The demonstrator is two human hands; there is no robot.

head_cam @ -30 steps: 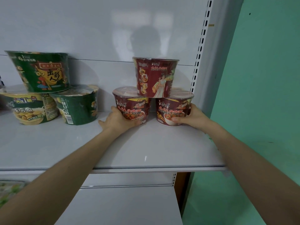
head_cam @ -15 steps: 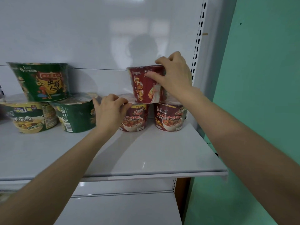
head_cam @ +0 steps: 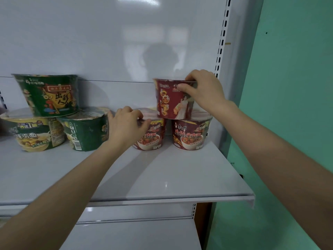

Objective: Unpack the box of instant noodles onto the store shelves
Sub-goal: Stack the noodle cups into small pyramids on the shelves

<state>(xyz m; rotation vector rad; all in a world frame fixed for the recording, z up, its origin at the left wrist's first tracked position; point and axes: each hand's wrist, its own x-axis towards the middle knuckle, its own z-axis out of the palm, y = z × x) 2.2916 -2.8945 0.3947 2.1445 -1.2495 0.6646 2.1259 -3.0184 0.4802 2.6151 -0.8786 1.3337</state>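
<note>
Two grips: your right hand (head_cam: 203, 91) pinches the top noodle bowl (head_cam: 171, 103); left hand (head_cam: 126, 127) curls fingers (head_cam: 137, 114) over the lower-left bowl (head_cam: 153, 138).

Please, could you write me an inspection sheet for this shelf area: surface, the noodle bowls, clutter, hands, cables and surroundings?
Surface: grey shelf, carrying six bowls towards the back; a lower shelf shows beneath it.
Job's things: top red bowl sits on the lower left red bowl and the lower right red bowl. Further left, the top green bowl sits on the yellow bowl and the lower green bowl. The box is not in view.
Clutter: nothing seen.
Hands: left hand grips the lower left red bowl at its rim; right hand pinches the top red bowl's rim.
Cables: nothing seen.
Surroundings: white back panel, slotted upright, green wall.
</note>
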